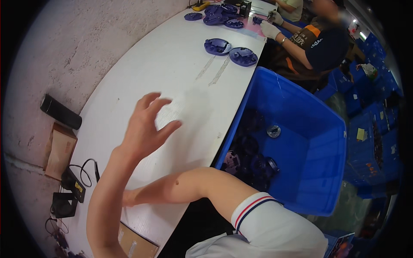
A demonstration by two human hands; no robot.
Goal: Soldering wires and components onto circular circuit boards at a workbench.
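Observation:
My left hand (148,122) hovers over the white table (172,146), fingers spread and curved, with nothing in it. My right arm reaches leftward across the table and passes behind my left forearm. Only the wrist end of my right hand (128,198) shows there; its fingers are hidden. Farther along the table lie two dark purple oval plastic parts, a left one (217,47) and a right one (243,56), side by side near the right edge. Both are out of reach of my left hand's fingers.
A large blue bin (318,159) stands against the table's right edge, with dark parts (254,159) inside. A co-worker's gloved hand (270,30) works beyond, near piled purple parts (217,15). A black cylinder (61,112), cardboard box (61,150) and cabled black device (64,204) line the wall.

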